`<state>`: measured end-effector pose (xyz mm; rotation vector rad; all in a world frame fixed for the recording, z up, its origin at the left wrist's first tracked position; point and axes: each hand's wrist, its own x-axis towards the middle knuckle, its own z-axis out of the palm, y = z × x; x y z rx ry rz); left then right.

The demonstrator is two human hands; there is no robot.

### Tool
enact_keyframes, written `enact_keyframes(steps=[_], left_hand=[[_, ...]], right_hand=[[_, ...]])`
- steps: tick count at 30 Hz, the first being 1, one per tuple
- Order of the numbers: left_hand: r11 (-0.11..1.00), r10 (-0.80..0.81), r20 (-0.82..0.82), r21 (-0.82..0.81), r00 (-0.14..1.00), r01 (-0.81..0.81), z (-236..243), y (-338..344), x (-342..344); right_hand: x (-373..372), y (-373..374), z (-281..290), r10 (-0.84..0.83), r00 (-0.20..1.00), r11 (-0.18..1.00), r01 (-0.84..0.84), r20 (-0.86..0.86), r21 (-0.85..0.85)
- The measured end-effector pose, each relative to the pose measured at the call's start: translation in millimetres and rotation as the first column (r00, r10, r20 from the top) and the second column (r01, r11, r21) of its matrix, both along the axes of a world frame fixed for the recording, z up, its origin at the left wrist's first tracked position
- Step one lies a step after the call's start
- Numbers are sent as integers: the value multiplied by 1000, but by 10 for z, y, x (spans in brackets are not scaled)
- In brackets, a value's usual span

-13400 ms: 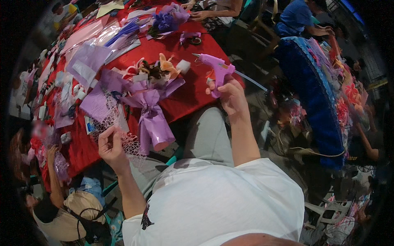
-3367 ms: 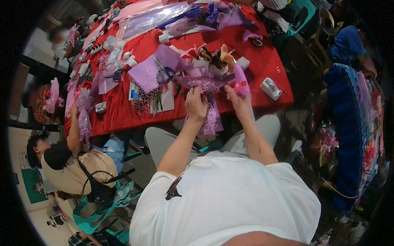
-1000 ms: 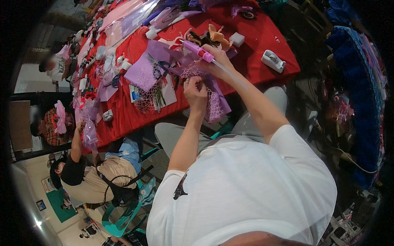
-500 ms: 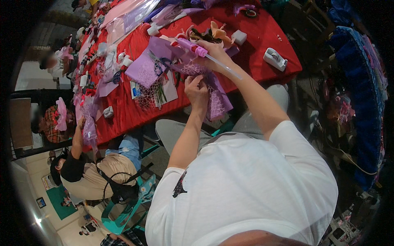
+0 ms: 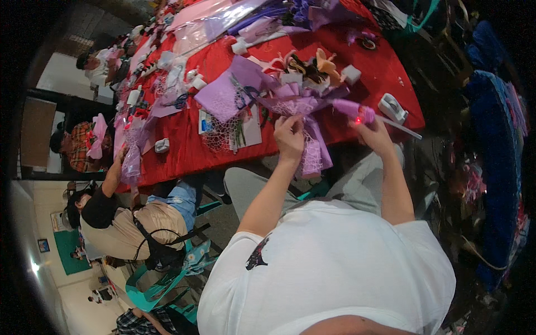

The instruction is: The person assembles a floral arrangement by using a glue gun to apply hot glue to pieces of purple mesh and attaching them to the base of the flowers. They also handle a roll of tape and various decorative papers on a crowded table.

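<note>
My right hand (image 5: 374, 135), raised over the table's near right edge, is closed round a pink glue gun (image 5: 353, 109). A red light glows on the gun, and a clear glue stick (image 5: 399, 127) juts from its back end. My left hand (image 5: 289, 137) is closed, its fingers pinching the purple wrapping paper (image 5: 315, 129) with white net over it. That wrapping hangs past the table edge. Above it lies the bouquet's head, with an orange flower (image 5: 325, 66) and dark and pinkish pieces. Blue-handled scissors (image 5: 243, 95) rest on purple paper to the left.
A white tape dispenser (image 5: 392, 108) stands on the red tablecloth (image 5: 385, 72) at the right. White foam blocks (image 5: 350, 74) and a tape roll (image 5: 368, 43) lie farther back. On the left a co-worker (image 5: 131, 218) sits holding a purple-wrapped bouquet (image 5: 132, 153). Blue fabric (image 5: 488, 167) hangs far right.
My right hand has drawn the glue gun away from the bouquet, to the right and nearer me. My left hand stays at the wrapping. The whole view has shifted slightly.
</note>
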<state>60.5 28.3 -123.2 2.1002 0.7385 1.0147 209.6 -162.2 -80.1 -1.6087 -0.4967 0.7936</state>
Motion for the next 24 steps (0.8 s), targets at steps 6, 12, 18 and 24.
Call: enact_keyframes(steps=[6,12,18,24], left_hand=[[1000,-13,29,0,999,13,-10,22,1],[1000,-20,40,-5,999,20,2,37,8],[1000,-4,19,-21,1000,5,21,25,-23],[999,-8,6,-35,1000,8,20,31,-34]], right_hand=[[-158,-17,-146,60,995,997,-64,-81,-47],[-168,116,-210,125,991,992,-125,-37,6],[-191,103,-192,39,997,999,-39,-61,2],[-186,109,-193,-24,997,1000,23,-80,-7]])
